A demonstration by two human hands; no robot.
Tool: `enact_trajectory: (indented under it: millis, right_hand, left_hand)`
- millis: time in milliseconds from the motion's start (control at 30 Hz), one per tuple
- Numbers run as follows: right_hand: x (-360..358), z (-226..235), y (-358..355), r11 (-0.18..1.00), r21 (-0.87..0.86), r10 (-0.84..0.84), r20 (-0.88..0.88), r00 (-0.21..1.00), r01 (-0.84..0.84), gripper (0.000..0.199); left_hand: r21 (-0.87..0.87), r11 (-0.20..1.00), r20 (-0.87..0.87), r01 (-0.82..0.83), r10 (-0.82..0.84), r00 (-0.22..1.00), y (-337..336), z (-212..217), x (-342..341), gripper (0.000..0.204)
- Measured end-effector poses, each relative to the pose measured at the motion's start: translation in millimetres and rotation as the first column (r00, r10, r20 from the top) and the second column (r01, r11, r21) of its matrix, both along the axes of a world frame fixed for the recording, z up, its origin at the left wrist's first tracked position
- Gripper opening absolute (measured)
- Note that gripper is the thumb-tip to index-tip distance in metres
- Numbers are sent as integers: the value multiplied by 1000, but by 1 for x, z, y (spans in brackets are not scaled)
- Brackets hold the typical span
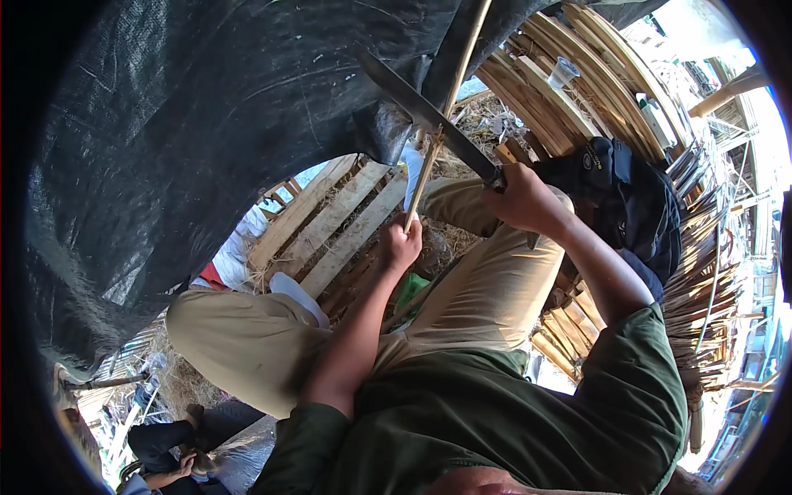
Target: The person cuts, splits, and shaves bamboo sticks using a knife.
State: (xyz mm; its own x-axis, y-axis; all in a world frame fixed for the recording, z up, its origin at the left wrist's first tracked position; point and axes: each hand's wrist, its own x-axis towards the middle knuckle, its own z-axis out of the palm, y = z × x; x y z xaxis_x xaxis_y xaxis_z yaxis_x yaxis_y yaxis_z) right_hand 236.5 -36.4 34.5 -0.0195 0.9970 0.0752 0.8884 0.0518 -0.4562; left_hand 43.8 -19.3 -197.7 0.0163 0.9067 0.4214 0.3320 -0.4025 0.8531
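A long, thin strip of bamboo or wood [423,175] slants up and away from me, and my left hand [401,245] is closed around its near part. In my right hand [528,200] is the handle of a machete [458,142] with a long dark blade. That blade points to the far left and crosses the strip, beside a frayed, splintered spot. Whether its edge is touching the strip, I cannot tell. Both hands are above my bent legs in tan trousers [495,285].
A black plastic sheet [206,124] hangs across the left and far side. Wooden slats [330,219] lie beyond my left knee. At the right are stacked strips [569,78], a clear plastic cup [563,73] and a black backpack [627,198]. Another person's hand [183,466] shows at lower left.
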Motion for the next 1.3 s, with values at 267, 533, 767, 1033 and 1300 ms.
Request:
enact_trajectory:
  millis: [267,533,767,1033,1300]
  right_hand:
    - [-1,54,19,992,-27,-122,-81,989,120,29]
    - [-14,15,14,869,-493,-173,-222,960,43,31]
    - [11,0,27,621,-721,-351,-607,713,-308,32]
    - [-3,18,27,966,-257,-40,-58,998,24,45]
    - [8,-25,31,996,81,-63,338,939,37,46]
  left_hand:
    - [-28,999,-43,-28,27,999,-2,-5,-14,32]
    - [0,1000,-25,-4,4,1000,-1,-2,-9,30]
    - [-7,1000,-43,13,-14,999,3,-9,-8,29]
    - [-92,996,-60,6,-11,998,6,-12,-10,32]
    - [-37,999,-88,6,-9,996,3,-7,-4,27]
